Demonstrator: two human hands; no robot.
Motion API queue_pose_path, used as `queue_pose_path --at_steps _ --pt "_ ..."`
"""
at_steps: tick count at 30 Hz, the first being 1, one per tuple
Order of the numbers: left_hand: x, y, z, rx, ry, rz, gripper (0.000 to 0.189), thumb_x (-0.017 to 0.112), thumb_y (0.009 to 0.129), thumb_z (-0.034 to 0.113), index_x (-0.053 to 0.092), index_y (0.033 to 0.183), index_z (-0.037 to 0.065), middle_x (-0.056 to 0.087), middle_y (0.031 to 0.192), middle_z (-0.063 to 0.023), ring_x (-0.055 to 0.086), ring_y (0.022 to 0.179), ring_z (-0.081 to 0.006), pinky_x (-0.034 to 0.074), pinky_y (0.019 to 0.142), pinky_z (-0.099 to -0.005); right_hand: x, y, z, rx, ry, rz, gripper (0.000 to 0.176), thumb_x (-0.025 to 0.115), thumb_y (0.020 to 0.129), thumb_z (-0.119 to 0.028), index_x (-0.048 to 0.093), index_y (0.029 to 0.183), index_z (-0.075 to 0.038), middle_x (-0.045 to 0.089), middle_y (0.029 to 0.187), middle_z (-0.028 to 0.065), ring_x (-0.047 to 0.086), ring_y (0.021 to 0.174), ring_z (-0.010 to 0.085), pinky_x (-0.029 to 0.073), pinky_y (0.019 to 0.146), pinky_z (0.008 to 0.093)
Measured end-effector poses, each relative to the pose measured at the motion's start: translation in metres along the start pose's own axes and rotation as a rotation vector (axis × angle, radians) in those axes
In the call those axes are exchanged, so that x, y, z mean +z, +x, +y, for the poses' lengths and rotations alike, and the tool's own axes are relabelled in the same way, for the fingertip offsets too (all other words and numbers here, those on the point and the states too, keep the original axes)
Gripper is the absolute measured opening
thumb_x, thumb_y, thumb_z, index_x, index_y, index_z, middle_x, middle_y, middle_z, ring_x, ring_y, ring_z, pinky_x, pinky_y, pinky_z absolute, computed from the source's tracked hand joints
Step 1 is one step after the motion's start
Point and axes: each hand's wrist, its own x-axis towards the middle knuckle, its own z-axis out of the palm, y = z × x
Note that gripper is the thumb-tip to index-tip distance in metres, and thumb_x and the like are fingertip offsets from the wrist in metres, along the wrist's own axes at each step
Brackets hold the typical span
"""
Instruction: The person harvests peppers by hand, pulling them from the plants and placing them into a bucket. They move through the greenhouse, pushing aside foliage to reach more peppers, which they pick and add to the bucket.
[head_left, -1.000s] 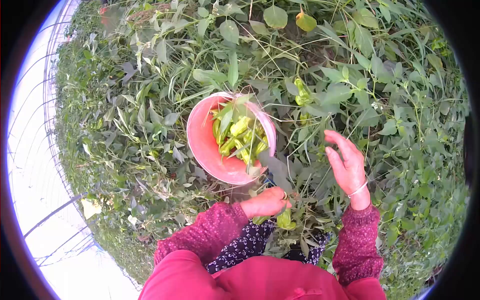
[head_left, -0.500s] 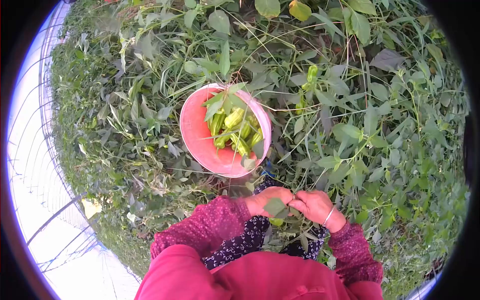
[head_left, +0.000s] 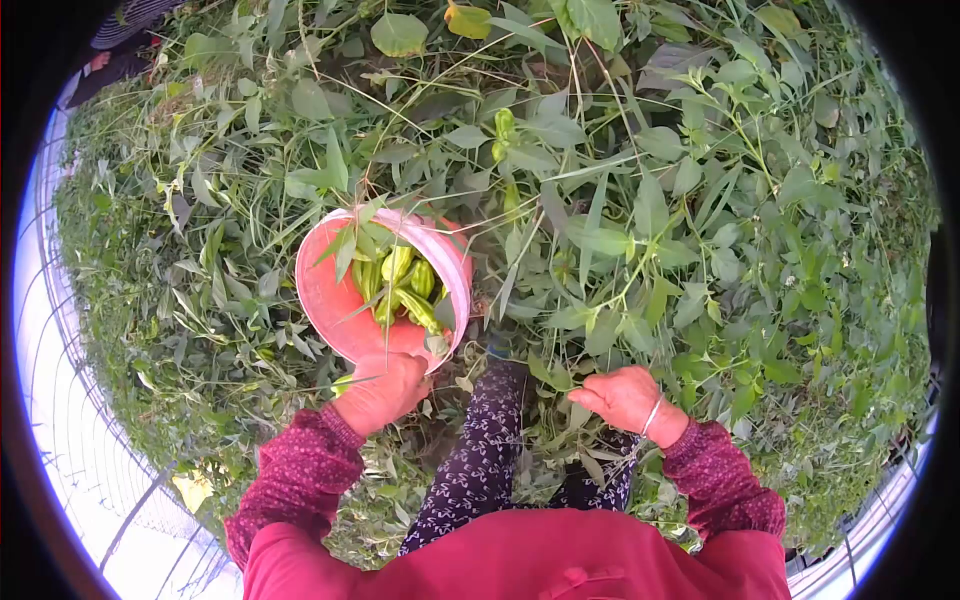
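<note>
A pink bucket [head_left: 325, 290] stands tilted among the plants with several green peppers [head_left: 398, 265] and some leaves inside. Against its near rim is my left hand [head_left: 382, 392], fingers curled round a green pepper [head_left: 342, 384] whose end pokes out on the left. To the right, my right hand [head_left: 622, 397] is closed, with thumb and finger pinched on a thin leafy stem [head_left: 555, 376]. Further up, small green peppers [head_left: 503, 125] hang on a plant.
Dense leafy plants [head_left: 800, 300] surround the bucket. My legs in patterned trousers [head_left: 480, 440] are just below it. At the upper left edge, part of another person shows, with a hand [head_left: 100, 62]. Pale sheeting and a wire frame [head_left: 90, 450] line the left side.
My hands have moved apart. The left one has gone left to the bucket with the pepper, while the right one stays nearly in place. The view has shifted, so the bucket appears further left.
</note>
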Motion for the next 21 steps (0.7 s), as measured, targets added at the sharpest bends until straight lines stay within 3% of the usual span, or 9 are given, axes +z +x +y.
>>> queue_pose_path --at_steps 3,4,6,7,9,11,13,16,21 --pt "0.001 0.022 -0.052 -0.124 0.112 0.212 0.024 0.063 0.074 0.025 0.060 0.087 0.005 0.063 0.079 -0.0147 0.061 0.079 -0.0309 0.048 0.071 -0.0411 0.024 -0.006 0.021 -0.115 0.043 0.258 0.026 0.054 0.085 -0.036 0.058 0.084 -0.011 0.061 0.083 0.0104 0.059 0.079 0.0302 0.044 0.071 0.0427" --pt "0.008 0.028 -0.060 -0.121 0.219 0.323 0.025 0.062 0.074 0.026 0.059 0.087 0.005 0.063 0.081 -0.0136 0.060 0.081 -0.0294 0.047 0.072 -0.0404 0.025 -0.010 0.016 -0.003 0.033 0.201 0.031 0.056 0.085 -0.032 0.055 0.108 -0.012 0.057 0.107 0.0117 0.055 0.099 0.0308 0.039 0.088 0.0434" --pt "0.024 0.038 -0.067 -0.106 0.428 0.533 0.026 0.061 0.075 0.028 0.058 0.089 0.005 0.062 0.084 -0.0114 0.059 0.086 -0.0265 0.046 0.075 -0.0392 0.029 -0.017 0.007 0.029 0.076 0.262 0.037 0.055 0.085 -0.030 0.051 0.118 -0.013 0.055 0.114 0.0133 0.053 0.105 0.0298 0.035 0.094 0.0479" --pt "0.035 0.042 -0.064 -0.093 0.356 0.413 0.026 0.060 0.076 0.028 0.058 0.090 0.005 0.062 0.084 -0.0111 0.059 0.085 -0.0268 0.047 0.074 -0.0391 0.032 -0.020 0.004 0.041 0.099 0.290 0.040 0.054 0.086 -0.030 0.049 0.123 -0.014 0.053 0.117 0.0142 0.052 0.108 0.0292 0.032 0.097 0.0501" --pt "0.050 0.046 -0.044 -0.074 0.216 0.173 0.026 0.060 0.076 0.027 0.058 0.091 0.005 0.061 0.083 -0.0103 0.059 0.083 -0.0274 0.047 0.072 -0.0390 0.043 -0.025 0.002 0.024 0.090 0.302 0.042 0.057 0.083 -0.027 0.050 0.123 -0.016 0.054 0.117 0.0127 0.050 0.111 0.0273 0.028 0.100 0.0506" --pt "0.056 0.047 -0.005 -0.022 0.150 -0.010 0.032 0.060 0.076 0.024 0.058 0.101 0.004 0.061 0.092 -0.0171 0.059 0.088 -0.0328 0.047 0.074 -0.0416 0.061 -0.031 0.003 -0.044 0.043 0.350 0.041 0.058 0.083 -0.026 0.051 0.122 -0.016 0.054 0.117 0.0117 0.049 0.112 0.0262 0.025 0.101 0.0507" --pt "0.045 0.048 0.035 0.075 -0.007 -0.060 0.025 0.057 0.080 0.022 0.059 0.097 0.004 0.061 0.091 -0.0153 0.059 0.087 -0.0323 0.048 0.073 -0.0405 0.075 -0.040 0.002 -0.049 0.064 0.287 0.040 0.059 0.081 -0.025 0.053 0.120 -0.016 0.054 0.116 0.0103 0.049 0.113 0.0249 0.025 0.101 0.0505" --pt "0.043 0.053 0.064 0.336 0.129 -0.064 0.020 0.054 0.082 0.020 0.060 0.095 0.005 0.061 0.088 -0.0145 0.060 0.083 -0.0318 0.048 0.072 -0.0405 0.102 -0.052 0.004 -0.062 0.095 0.265 0.038 0.059 0.082 -0.025 0.054 0.118 -0.015 0.056 0.112 0.0110 0.050 0.110 0.0265 0.028 0.098 0.0488" --pt "0.044 0.064 0.046 0.082 -0.312 0.234 0.019 0.054 0.082 0.020 0.061 0.088 0.004 0.062 0.087 -0.0168 0.061 0.079 -0.0338 0.048 0.070 -0.0417 0.124 -0.064 0.012 -0.015 0.325 0.214 0.033 0.057 0.083 -0.024 0.054 0.113 -0.011 0.059 0.107 0.0139 0.055 0.099 0.0321 0.039 0.089 0.0447"
